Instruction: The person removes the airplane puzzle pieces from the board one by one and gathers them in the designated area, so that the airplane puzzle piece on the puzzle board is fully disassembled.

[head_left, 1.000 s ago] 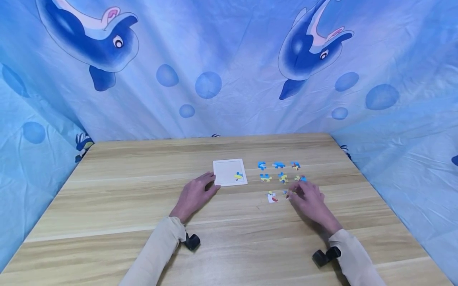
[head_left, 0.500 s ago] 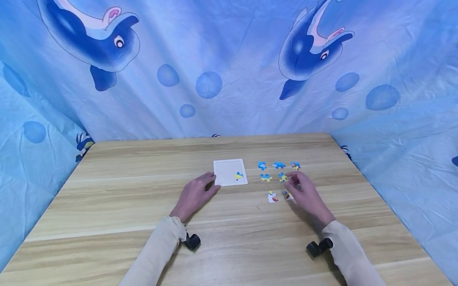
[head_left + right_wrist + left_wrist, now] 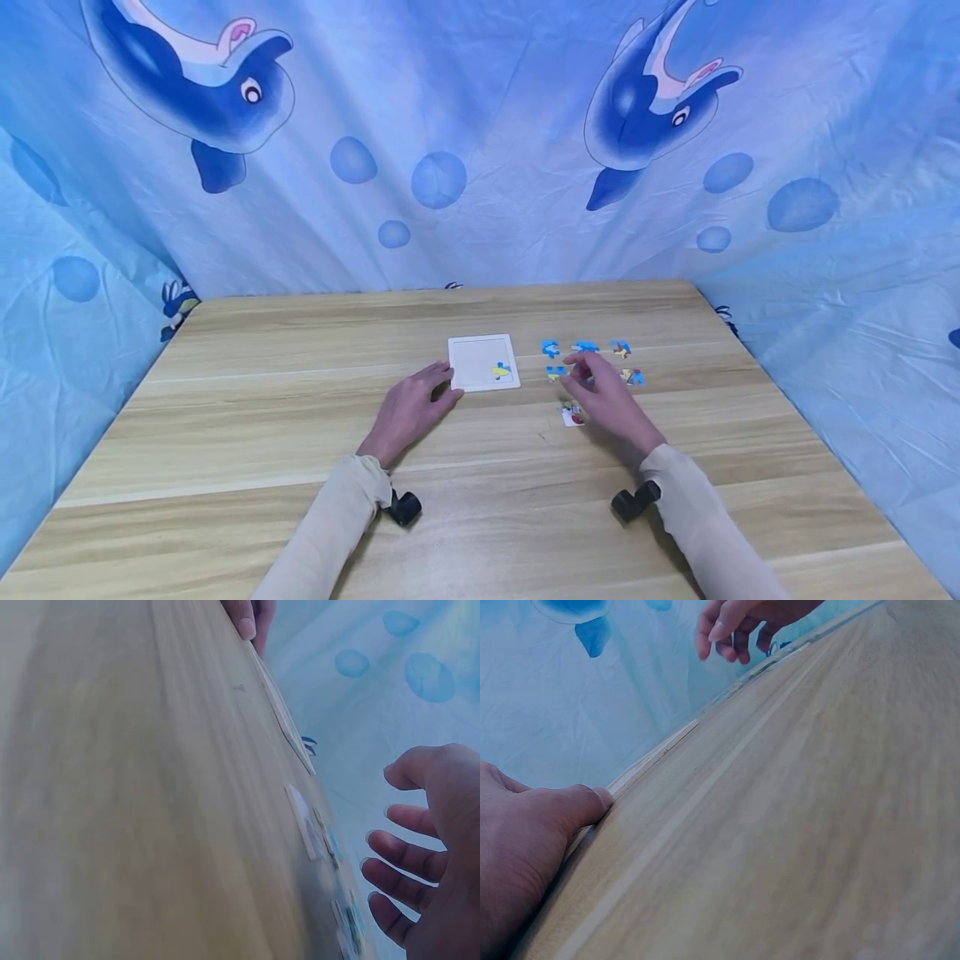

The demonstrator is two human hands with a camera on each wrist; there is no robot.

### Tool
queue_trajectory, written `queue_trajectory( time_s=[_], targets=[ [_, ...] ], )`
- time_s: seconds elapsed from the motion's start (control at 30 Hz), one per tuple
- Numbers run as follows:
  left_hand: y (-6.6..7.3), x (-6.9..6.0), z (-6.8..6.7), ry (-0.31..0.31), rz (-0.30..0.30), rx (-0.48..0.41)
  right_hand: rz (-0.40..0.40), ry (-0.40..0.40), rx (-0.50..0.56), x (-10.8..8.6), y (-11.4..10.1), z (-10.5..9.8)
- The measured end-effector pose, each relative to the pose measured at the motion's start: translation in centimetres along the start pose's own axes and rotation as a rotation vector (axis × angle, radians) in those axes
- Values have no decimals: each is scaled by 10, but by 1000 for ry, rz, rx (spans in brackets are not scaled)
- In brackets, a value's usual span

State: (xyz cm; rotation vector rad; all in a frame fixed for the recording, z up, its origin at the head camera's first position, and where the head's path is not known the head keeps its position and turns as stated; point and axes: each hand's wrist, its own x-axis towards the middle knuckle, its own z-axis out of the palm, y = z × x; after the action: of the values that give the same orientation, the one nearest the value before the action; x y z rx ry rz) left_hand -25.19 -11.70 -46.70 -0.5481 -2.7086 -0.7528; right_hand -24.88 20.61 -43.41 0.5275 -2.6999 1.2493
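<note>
A square white puzzle tray (image 3: 472, 358) lies on the table, with one yellow-and-blue jigsaw piece (image 3: 501, 372) in its lower right corner. My left hand (image 3: 408, 410) holds the tray by its near left corner, thumb at the near edge and fingers along the left side. Right of the tray, my right hand (image 3: 611, 407) hovers over loose jigsaw pieces, fingers spread and slightly bent. Nothing shows between those fingers in the right wrist view. Nearest its fingertips is a blue-and-yellow piece (image 3: 556, 372); a white-and-red piece (image 3: 573, 417) lies just below. The hand hides some pieces.
More loose pieces lie at the back, a blue one (image 3: 550, 348), another blue one (image 3: 585, 346) and a multicoloured one (image 3: 620, 348). One more piece (image 3: 633, 377) is right of the hand. A dolphin-printed curtain (image 3: 510, 167) hangs behind the wooden table (image 3: 300, 358).
My right hand has moved left across the pieces, from the right column toward the left one, uncovering the right-hand piece of the middle row. The left hand and the tray stay in place.
</note>
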Motion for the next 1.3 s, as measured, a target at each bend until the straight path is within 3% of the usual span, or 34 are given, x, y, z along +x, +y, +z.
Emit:
queue_trajectory(
  time_s=[0.13, 0.53, 0.93, 1.17, 1.3],
  targets=[
    [0, 0, 0, 2, 0, 3, 0, -14, -9, 6, -3, 8],
    [-1, 1, 0, -8, -5, 11, -106, -53, 9, 25, -10, 29],
    [0, 1, 0, -7, 2, 8, -113, -72, -14, 36, -21, 45],
    [0, 1, -2, -1, 9, 9, -155, -57, -25, 42, -24, 55],
    [0, 1, -1, -6, 10, 8, -134, -69, -60, 44, -25, 59]
  ],
)
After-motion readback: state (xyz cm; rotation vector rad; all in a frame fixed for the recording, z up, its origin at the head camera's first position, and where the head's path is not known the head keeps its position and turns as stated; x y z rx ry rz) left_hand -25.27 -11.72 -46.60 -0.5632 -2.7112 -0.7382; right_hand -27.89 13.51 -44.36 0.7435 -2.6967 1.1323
